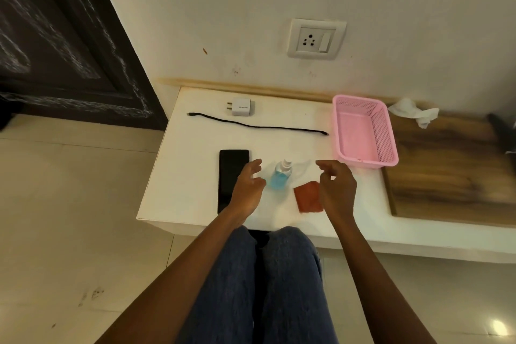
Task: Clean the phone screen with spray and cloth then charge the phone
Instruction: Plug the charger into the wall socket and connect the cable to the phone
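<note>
Start of cleaning step, nothing lifted yet. Left hand (247, 186) over phone (233, 180) on desk (195, 176), right hand (336, 190) above red cloth (307, 197); both grips loose, empty. Spray bottle (282, 174) between hands. Next likely: grab bottle, spray screen.

Pink perforated plastic basket (363, 131) stood on the white ledge (178, 176), at its right side, near the wall. Right of the basket lay a wood-grain panel (446, 170), and on its far edge, just beside the basket's back corner, sat a crumpled white tissue (413, 113). A dark, ornately patterned door (61, 45) filled the upper left. The cream wall (223, 8) carried small scuffs and one orange mark (205, 51). Pale glossy floor tiles (69, 232) lay below the ledge.
</note>
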